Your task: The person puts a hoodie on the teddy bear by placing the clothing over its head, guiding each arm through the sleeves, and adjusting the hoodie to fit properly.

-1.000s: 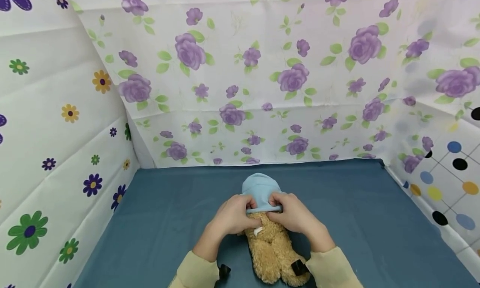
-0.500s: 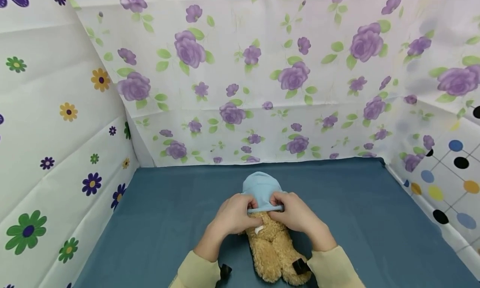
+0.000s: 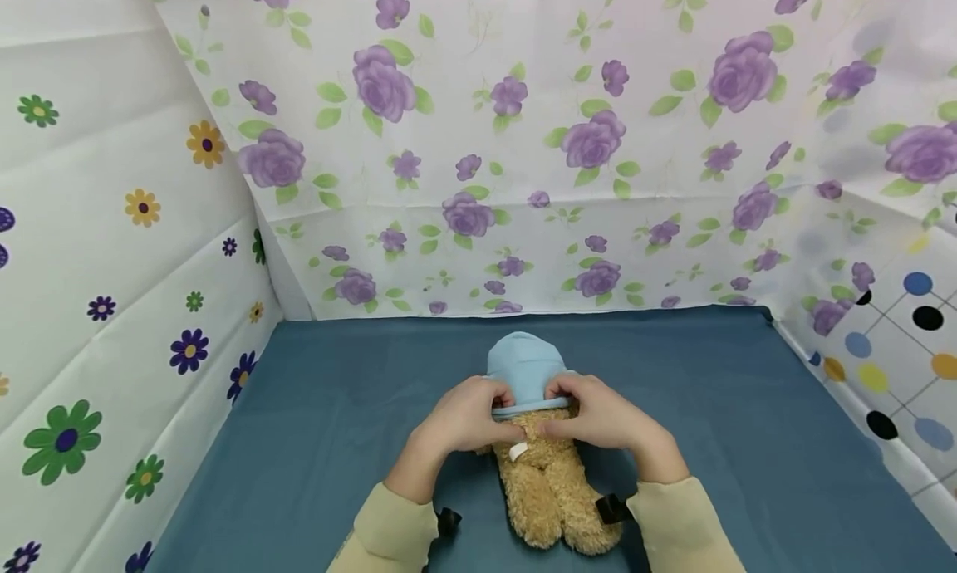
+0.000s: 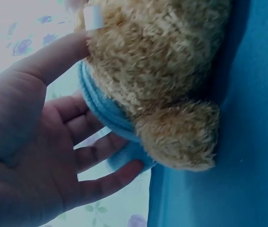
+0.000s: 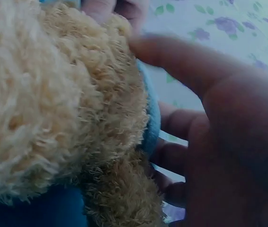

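A tan curly plush toy (image 3: 557, 490) lies on the table, with its legs toward the person and a light blue hat (image 3: 523, 361) over its head end. At the hat's left edge, the left hand (image 3: 465, 415) has curled fingers on the rim and its thumb on the plush. The right hand (image 3: 609, 411) grips the rim's right side in the same way. In the left wrist view, fingers lie against the blue rim (image 4: 110, 113) beside a white tag (image 4: 93, 18). The right wrist view shows fingers behind the rim (image 5: 150, 111). The toy's face is not visible.
A blue cloth (image 3: 359, 390) covers the table. Behind it hangs a white sheet with purple roses (image 3: 467, 216); a flower-patterned sheet (image 3: 112, 324) stands at the left and a dotted one (image 3: 908, 349) at the right. Black straps (image 3: 449, 521) show near the sleeves.
The head view has shifted slightly, so the scene sits a little higher. The right hand is slightly farther right; both hands still hold the hat's rim.
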Demonstrator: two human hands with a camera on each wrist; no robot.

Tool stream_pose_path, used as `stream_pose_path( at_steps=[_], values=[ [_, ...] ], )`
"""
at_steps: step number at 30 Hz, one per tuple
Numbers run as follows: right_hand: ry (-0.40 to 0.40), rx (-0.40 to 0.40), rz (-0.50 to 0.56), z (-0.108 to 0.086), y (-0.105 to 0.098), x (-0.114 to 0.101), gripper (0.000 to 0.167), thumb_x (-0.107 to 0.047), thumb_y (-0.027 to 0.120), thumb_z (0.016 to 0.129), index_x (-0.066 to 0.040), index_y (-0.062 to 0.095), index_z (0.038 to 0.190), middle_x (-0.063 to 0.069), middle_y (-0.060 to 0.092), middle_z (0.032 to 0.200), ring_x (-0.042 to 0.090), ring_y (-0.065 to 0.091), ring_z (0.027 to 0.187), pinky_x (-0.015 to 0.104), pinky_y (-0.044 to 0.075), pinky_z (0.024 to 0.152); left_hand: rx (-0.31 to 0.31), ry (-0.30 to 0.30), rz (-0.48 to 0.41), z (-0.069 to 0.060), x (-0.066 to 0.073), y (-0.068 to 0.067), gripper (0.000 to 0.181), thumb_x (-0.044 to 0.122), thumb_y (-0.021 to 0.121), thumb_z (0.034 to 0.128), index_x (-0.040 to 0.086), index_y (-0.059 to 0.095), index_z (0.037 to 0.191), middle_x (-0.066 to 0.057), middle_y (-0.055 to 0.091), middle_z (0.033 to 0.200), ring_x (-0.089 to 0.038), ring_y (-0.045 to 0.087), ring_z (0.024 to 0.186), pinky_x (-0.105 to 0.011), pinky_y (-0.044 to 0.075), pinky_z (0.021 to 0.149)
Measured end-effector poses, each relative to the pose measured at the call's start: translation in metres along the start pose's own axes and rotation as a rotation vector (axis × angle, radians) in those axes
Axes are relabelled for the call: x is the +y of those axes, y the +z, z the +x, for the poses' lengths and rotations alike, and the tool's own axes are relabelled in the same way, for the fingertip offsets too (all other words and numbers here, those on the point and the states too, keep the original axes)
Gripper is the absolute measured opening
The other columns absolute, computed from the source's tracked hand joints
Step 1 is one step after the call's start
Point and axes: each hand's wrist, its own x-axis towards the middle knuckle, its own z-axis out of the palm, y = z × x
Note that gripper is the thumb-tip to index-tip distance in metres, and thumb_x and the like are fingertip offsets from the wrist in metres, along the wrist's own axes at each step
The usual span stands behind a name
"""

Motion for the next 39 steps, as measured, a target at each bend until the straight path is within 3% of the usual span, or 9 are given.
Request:
stream_pose_path(
  at_steps=[4,8,13,20,28,34,39],
  values=[
    [0.002,-0.037,-0.031,0.0,-0.002,0.0,0.047,-0.045,0.092,0.085,-0.019,0.057,0.104,0.001,0.051,0.089,0.021,0.046,0.08,0.038,0.039,0.073,-0.061,0.017,-0.012,0.001,-0.002,-0.005,0.058,0.033,0.095,0.0844,0.015,0.04,0.076,0.006,0.021,0.07,-0.012,0.022,0.061,-0.031,0.025,0.063],
    [0.016,-0.002,-0.054,0.0,0.001,-0.002,0.045,-0.035,0.096,0.083,-0.02,0.057,0.1,0.0,0.051,0.086,0.021,0.047,0.077,0.036,0.04,0.07,-0.077,0.009,-0.015,0.001,-0.003,-0.005,0.05,0.028,0.097,0.0809,0.015,0.049,0.078,0.006,0.03,0.071,-0.011,0.03,0.062,-0.031,0.029,0.063],
    [0.038,0.051,-0.132,-0.004,0.006,-0.004,0.048,-0.031,0.097,0.082,-0.018,0.052,0.089,-0.002,0.045,0.079,0.018,0.045,0.074,0.038,0.037,0.07,-0.065,-0.015,0.01,0.002,-0.003,-0.001,0.039,0.028,0.097,0.0786,0.021,0.058,0.083,0.007,0.043,0.074,-0.01,0.04,0.064,-0.031,0.033,0.062],
    [0.107,0.101,-0.252,-0.008,0.009,-0.005,0.052,-0.031,0.099,0.077,-0.017,0.049,0.078,-0.005,0.038,0.071,0.014,0.04,0.067,0.037,0.033,0.066,-0.025,0.014,0.041,0.005,-0.001,0.005,0.032,0.025,0.095,0.077,0.024,0.064,0.086,0.007,0.053,0.078,-0.01,0.045,0.066,-0.03,0.037,0.062],
    [0.144,0.092,-0.231,-0.002,0.011,-0.006,0.051,-0.031,0.101,0.075,-0.018,0.052,0.077,-0.003,0.044,0.071,0.015,0.044,0.065,0.035,0.036,0.063,-0.019,-0.028,0.026,0.0,0.0,0.003,0.031,0.026,0.096,0.0776,0.025,0.066,0.088,0.006,0.06,0.082,-0.011,0.051,0.066,-0.03,0.042,0.061],
    [0.138,0.116,-0.233,0.002,0.01,-0.008,0.05,-0.03,0.101,0.075,-0.018,0.053,0.077,-0.003,0.043,0.072,0.015,0.043,0.065,0.035,0.036,0.064,0.01,-0.028,0.029,0.001,0.002,0.0,0.033,0.023,0.097,0.0758,0.023,0.065,0.086,0.005,0.057,0.08,-0.012,0.047,0.067,-0.031,0.039,0.061],
    [0.165,0.106,-0.229,-0.001,0.01,-0.009,0.05,-0.032,0.101,0.074,-0.017,0.053,0.078,-0.002,0.045,0.073,0.015,0.044,0.065,0.035,0.036,0.063,-0.007,-0.038,0.021,0.001,0.003,0.001,0.033,0.024,0.097,0.0763,0.023,0.066,0.086,0.006,0.058,0.081,-0.011,0.047,0.066,-0.03,0.039,0.06]
  ],
)
